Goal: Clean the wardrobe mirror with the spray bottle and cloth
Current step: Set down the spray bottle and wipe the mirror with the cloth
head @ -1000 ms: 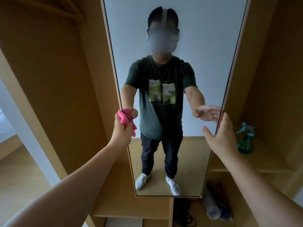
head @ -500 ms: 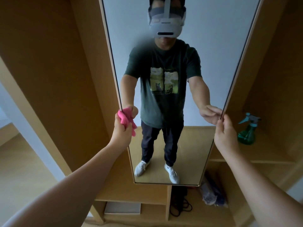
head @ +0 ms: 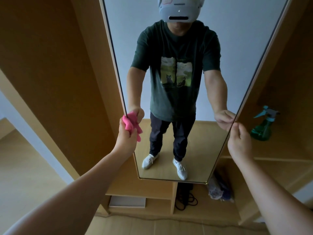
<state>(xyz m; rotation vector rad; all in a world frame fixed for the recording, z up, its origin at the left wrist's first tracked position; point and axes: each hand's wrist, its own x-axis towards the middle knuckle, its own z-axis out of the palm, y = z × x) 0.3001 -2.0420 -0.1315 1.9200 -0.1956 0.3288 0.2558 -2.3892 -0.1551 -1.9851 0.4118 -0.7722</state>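
We see a tall, narrow mirror (head: 128, 39) in an open wooden wardrobe, viewed from the head of the person standing before it. Their left hand (head: 126, 139) is closed round a bunched pink cloth (head: 131, 123), held against the mirror's left edge. We cannot tell whether those fingers also catch the frame. Their right hand (head: 239, 141) pinches the right edge between thumb and fingertips. The green spray bottle (head: 261, 128) stands upright on a shelf (head: 288, 155) just right of the mirror, untouched and near the right hand. Below the mirror lie black cables (head: 185, 199) and a crumpled bag (head: 218, 190).

We judge the step to be steadying the mirror by both edges before wiping. To do it well, we would pinch only the frame and not the glass, so no fingerprints are added. We would also hold the panel firm so it does not swing under pressure. The cloth works better opened flat than bunched, drawn across in overlapping strokes from the top down. We can make out no spray on the glass. If it is dry, the bottle comes first.
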